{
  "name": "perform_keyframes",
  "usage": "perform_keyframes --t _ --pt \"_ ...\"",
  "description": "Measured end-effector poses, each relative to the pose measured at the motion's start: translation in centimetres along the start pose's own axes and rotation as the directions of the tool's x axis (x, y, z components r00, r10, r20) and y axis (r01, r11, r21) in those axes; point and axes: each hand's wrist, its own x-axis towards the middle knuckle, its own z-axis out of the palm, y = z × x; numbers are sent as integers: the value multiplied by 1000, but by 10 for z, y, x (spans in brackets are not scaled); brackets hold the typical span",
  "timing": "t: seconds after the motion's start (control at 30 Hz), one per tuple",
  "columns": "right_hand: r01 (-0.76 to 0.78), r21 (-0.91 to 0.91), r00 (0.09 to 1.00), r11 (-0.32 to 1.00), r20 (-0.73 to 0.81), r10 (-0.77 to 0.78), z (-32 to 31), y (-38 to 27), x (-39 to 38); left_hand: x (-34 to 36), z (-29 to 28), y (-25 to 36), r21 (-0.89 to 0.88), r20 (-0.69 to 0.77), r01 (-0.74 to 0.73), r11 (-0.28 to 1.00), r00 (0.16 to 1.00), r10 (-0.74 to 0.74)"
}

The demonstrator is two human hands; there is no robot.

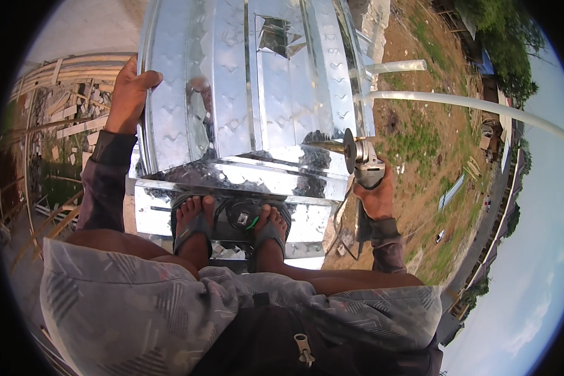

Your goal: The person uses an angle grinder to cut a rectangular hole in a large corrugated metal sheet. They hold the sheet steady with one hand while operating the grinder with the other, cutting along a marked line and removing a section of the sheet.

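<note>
A large ribbed sheet of shiny metal [229, 88] lies in front of me, with a torn, jagged hole [274, 37] toward its far end. My left hand [128, 97] grips its left edge, thumb on top. At the right edge, my right hand [377, 194] is wrapped round an angle grinder [370, 169]. The grinder's thin cutting disc [349, 152] stands upright beside the sheet's near right corner; whether it touches the metal I cannot tell. My sandalled feet [196, 216] rest on lower metal pieces below the sheet's near edge.
A dark round object [243, 215] with a green strip lies between my feet. The grinder's cord [339, 232] hangs down by my right leg. Two pale pipes [445, 100] jut out at the right, above a dirt and grass drop. Timber and rubble [62, 113] lie below on the left.
</note>
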Motion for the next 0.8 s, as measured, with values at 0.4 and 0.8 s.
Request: perform_keyframes --t 0.4,0.8 --pt "7 20 1000 1000 2 -7 1 8 1 1 -1 7 47 -2 9 999 1000 -9" --pt "-11 -2 1000 1000 12 11 1 -1 3 -2 -1 16 30 30 31 999 999 -32"
